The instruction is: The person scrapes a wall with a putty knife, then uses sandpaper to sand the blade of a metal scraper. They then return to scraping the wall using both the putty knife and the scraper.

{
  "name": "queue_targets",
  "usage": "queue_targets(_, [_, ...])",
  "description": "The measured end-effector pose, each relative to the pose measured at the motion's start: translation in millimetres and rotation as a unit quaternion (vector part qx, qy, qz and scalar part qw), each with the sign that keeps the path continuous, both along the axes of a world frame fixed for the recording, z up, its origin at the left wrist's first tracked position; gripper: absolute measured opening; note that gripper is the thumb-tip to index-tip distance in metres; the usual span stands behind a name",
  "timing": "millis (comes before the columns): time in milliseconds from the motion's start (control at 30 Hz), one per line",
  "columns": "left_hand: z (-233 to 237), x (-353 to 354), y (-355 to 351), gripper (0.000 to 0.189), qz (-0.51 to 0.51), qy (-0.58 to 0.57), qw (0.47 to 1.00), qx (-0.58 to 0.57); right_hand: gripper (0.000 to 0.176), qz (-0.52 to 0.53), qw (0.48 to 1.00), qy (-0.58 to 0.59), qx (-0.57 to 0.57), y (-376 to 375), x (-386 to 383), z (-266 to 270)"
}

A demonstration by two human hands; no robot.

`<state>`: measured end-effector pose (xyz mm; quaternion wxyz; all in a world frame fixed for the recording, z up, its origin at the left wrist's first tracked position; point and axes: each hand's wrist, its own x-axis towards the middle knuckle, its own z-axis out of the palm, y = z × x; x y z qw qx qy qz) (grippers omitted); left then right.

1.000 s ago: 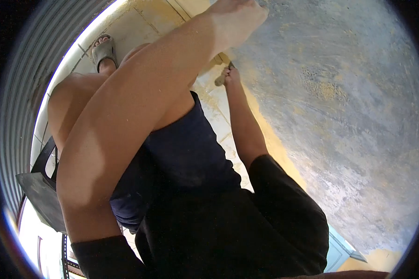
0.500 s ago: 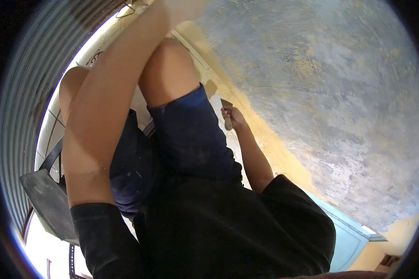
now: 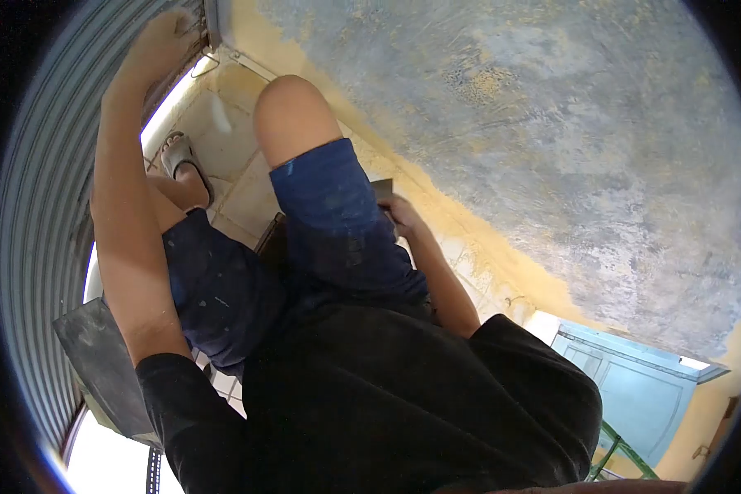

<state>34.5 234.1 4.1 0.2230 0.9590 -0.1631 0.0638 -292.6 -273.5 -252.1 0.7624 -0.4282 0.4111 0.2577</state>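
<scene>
My right hand (image 3: 403,216) is closed round a putty knife (image 3: 384,188), beside my raised right knee and near the foot of the wall. Only its flat metal blade shows clearly; the thigh and fingers hide most of the handle. My left hand (image 3: 161,48) is stretched far forward to the upper left, close to the edge of the corrugated metal shutter (image 3: 49,198). Its fingers look apart, a little blurred, with nothing visible in them. On the right rises the wall (image 3: 552,148), coated in patchy grey over yellow.
Pale floor tiles (image 3: 243,193) lie under me, with my sandalled foot (image 3: 181,160) at the left. A dark flat panel (image 3: 99,358) stands by my left elbow. Behind on the right are a light-blue door (image 3: 634,395) and green metal bars (image 3: 626,449).
My left hand has moved left, from the wall to the shutter's edge. The right hand, still with the putty knife, has shifted slightly behind the thigh. The view has turned, and the sandalled foot now shows.
</scene>
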Motion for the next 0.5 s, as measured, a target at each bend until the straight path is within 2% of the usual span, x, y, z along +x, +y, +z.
queue_targets(67, [-19.0, 3.8, 18.8, 0.04, 0.013, -0.036, 0.998, -0.056, 0.028, 0.059, 0.978, -0.116, -0.165, 1.7, 18.9, 73.3])
queue_targets(100, [-16.3, 2.8, 20.1, 0.04, 0.012, -0.038, 0.998, -0.057, 0.031, 0.102, 0.956, -0.136, -0.239, 0.9, 26.5, 114.0])
queue_targets(133, [-12.2, 1.1, 20.2, 0.041, 0.006, -0.008, 0.999, -0.044, 0.033, 0.145, 0.927, -0.155, -0.31, -0.9, 34.6, 156.1])
queue_targets(200, [2.8, -1.3, 15.7, 0.042, 0.004, 0.02, 0.999, -0.029, 0.037, 0.165, 0.86, -0.19, -0.444, -7.2, 53.1, 232.8])
queue_targets(267, [19.3, -5.8, 2.8, 0.043, -0.057, 0.073, 0.99, 0.109, 0.033, 0.152, 0.792, -0.187, -0.561, -5.3, 69.9, 298.3])
queue_targets(367, [-11.8, 7.9, -0.3, 0.044, -0.063, 0.083, 0.993, 0.057, 0.03, 0.108, 0.78, -0.243, -0.567, 31.5, 88.6, 388.3])
queue_targets(400, [-8.9, 11.5, -3.0, 0.044, -0.064, 0.084, 0.993, 0.058, 0.029, 0.099, 0.782, -0.254, -0.56, 42.8, 94.6, 405.6])
queue_targets(467, [1.8, 10.6, -18.9, 0.044, -0.108, 0.197, 0.968, 0.112, 0.029, 0.102, 0.787, -0.242, -0.559, 67.0, 108.9, 421.7])
queue_targets(500, [5.9, 6.6, -27.4, 0.044, -0.111, 0.2, 0.967, 0.116, 0.03, 0.104, 0.791, -0.235, -0.555, 75.3, 115.2, 420.3])
